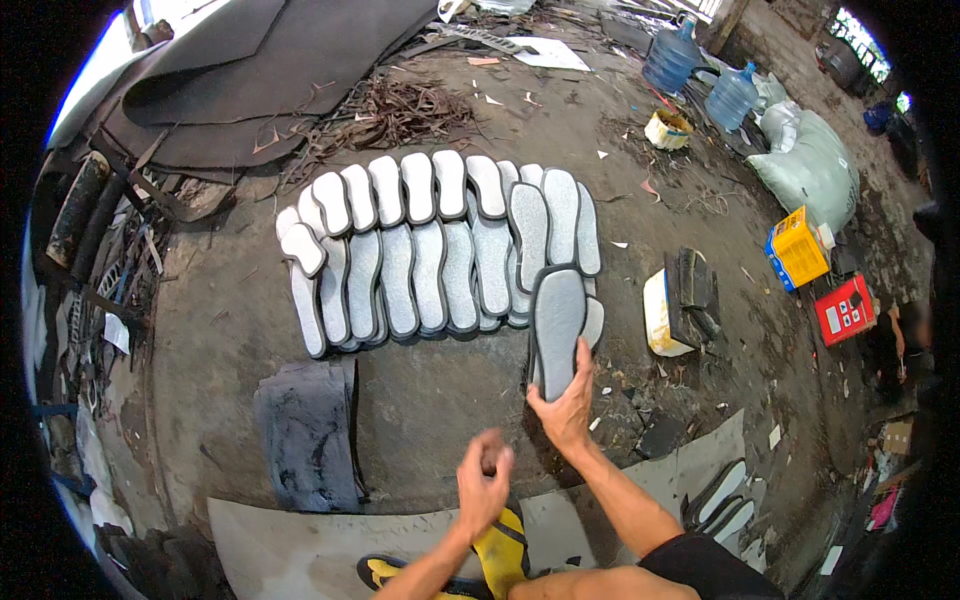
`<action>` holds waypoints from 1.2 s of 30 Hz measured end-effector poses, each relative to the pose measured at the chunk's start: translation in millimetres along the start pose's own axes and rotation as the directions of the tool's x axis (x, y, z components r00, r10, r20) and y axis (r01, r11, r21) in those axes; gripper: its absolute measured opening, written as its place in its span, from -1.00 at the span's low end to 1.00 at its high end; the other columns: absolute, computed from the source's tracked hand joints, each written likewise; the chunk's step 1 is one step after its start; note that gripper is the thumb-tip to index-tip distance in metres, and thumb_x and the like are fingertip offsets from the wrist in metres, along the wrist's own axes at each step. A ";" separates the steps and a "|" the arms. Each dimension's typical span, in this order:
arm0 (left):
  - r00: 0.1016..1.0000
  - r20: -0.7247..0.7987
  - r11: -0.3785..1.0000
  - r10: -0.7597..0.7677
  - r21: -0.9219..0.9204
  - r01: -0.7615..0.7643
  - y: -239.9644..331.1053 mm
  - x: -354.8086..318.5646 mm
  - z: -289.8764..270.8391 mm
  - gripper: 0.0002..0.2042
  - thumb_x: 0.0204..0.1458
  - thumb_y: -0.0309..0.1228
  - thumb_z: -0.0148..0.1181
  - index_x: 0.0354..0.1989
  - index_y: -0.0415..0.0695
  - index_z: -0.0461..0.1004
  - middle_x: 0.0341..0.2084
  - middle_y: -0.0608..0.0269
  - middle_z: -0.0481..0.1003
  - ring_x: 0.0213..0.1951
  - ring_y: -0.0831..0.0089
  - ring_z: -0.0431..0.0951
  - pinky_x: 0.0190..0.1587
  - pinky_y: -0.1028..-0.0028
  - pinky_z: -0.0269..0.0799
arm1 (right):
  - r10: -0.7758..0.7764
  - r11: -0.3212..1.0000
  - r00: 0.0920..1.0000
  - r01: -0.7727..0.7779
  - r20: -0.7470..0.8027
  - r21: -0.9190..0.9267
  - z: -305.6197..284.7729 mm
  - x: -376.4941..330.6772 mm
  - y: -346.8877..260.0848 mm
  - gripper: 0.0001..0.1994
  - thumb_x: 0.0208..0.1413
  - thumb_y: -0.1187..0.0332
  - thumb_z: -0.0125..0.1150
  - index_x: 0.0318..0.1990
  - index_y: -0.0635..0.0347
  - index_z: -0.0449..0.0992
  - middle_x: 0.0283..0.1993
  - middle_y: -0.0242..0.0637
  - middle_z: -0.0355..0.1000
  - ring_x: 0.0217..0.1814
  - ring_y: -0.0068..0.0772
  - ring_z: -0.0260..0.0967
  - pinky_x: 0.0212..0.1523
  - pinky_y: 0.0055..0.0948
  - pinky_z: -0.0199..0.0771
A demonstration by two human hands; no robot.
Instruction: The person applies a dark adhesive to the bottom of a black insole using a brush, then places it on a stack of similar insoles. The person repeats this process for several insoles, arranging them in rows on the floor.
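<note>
My right hand (pixel 565 405) is closed round the near end of a grey shoe sole (pixel 560 320) with a dark edge. Its far end overlaps the right part of a pile, and a dark edge shows beneath it on the left. Spread over the floor, the pile of pale soles (pixel 400 285) lies in overlapping rows, the far row whiter. Near my lap, apart from the pile, my left hand (pixel 486 475) has its fingers curled in with the thumb against them. Whether anything small sits inside them is hidden.
A dark stack of sheets (pixel 308 435) lies front left. To the right stand a white container (pixel 665 310) with dark pieces, a yellow can (pixel 798 250) and a red box (pixel 845 308). Several soles (pixel 722 500) rest on a grey sheet. Dark scrap strips (pixel 410 115) are heaped behind.
</note>
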State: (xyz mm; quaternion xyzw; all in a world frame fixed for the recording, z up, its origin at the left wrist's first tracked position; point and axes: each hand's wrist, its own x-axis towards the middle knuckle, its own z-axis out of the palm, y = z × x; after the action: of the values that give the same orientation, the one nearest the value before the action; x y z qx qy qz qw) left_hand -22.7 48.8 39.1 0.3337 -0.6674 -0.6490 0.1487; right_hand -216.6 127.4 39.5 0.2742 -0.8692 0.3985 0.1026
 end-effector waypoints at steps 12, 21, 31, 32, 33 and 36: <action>0.716 0.572 0.798 -0.399 -0.169 0.579 23.2 118.7 46.4 -0.35 0.39 0.00 0.24 0.46 -0.24 0.39 0.27 -0.05 0.55 0.27 0.19 0.55 0.27 0.13 0.52 | 0.255 0.911 0.937 -0.315 0.237 0.266 -35.3 -77.5 -19.6 0.09 0.18 0.14 0.49 0.68 0.26 -0.16 0.45 0.11 0.25 0.43 0.05 0.34 0.42 0.05 0.40; 0.765 0.497 0.473 -0.410 -0.602 0.644 -16.7 54.7 28.1 -0.67 0.40 -0.29 0.31 0.18 -0.23 0.53 -0.08 0.04 0.70 -0.10 0.20 0.75 -0.01 0.16 0.73 | 0.174 0.962 0.983 -0.157 0.059 -0.225 -80.2 -74.8 -16.3 -0.02 0.22 0.28 0.42 0.68 0.30 -0.04 0.41 0.23 0.33 0.35 0.20 0.42 0.38 0.15 0.40; 0.823 0.376 0.457 -0.425 -0.696 0.554 -11.4 26.6 -10.5 -0.62 0.41 -0.34 0.29 0.30 -0.25 0.46 0.08 0.05 0.65 -0.03 0.17 0.73 0.02 0.13 0.74 | 0.192 0.959 0.834 -0.271 0.517 0.080 -41.1 -67.8 -26.6 0.05 0.14 0.29 0.54 0.68 0.28 -0.05 0.49 0.31 0.29 0.52 0.38 0.31 0.51 0.04 0.35; 0.820 0.414 0.432 -0.395 -0.704 0.564 -7.1 23.4 -19.0 -0.61 0.42 -0.35 0.27 0.32 -0.25 0.44 0.11 0.05 0.64 -0.02 0.16 0.73 0.04 0.12 0.74 | 0.168 0.961 0.829 -0.258 0.534 0.099 -43.3 -66.5 -25.5 0.06 0.14 0.29 0.54 0.68 0.29 -0.06 0.50 0.32 0.29 0.53 0.37 0.30 0.52 0.03 0.35; 0.826 0.457 0.401 -0.331 -0.724 0.561 -2.9 19.5 -27.8 -0.60 0.43 -0.36 0.25 0.34 -0.26 0.43 0.13 0.04 0.63 -0.01 0.16 0.73 0.05 0.11 0.75 | 0.144 0.962 0.823 -0.246 0.549 0.115 -48.5 -63.1 -24.3 0.06 0.14 0.29 0.53 0.68 0.29 -0.06 0.51 0.32 0.28 0.54 0.37 0.30 0.53 0.02 0.34; 0.867 0.357 0.481 -0.348 -0.726 0.492 6.2 6.3 -58.5 -0.63 0.47 -0.35 0.18 0.32 -0.29 0.41 0.16 -0.01 0.64 -0.03 0.12 0.74 0.07 0.04 0.75 | 0.272 0.961 0.866 -0.268 0.419 -0.069 -74.6 -44.1 -25.6 0.10 0.10 0.30 0.52 0.69 0.25 -0.12 0.49 0.38 0.32 0.48 0.34 0.39 0.44 0.00 0.45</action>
State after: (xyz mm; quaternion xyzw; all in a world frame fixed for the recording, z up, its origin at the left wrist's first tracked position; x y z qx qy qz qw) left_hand 8.1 -0.5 50.2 0.3308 -0.2119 -0.9174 0.0635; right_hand -168.8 187.1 87.6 0.2298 -0.9019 0.3360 -0.1447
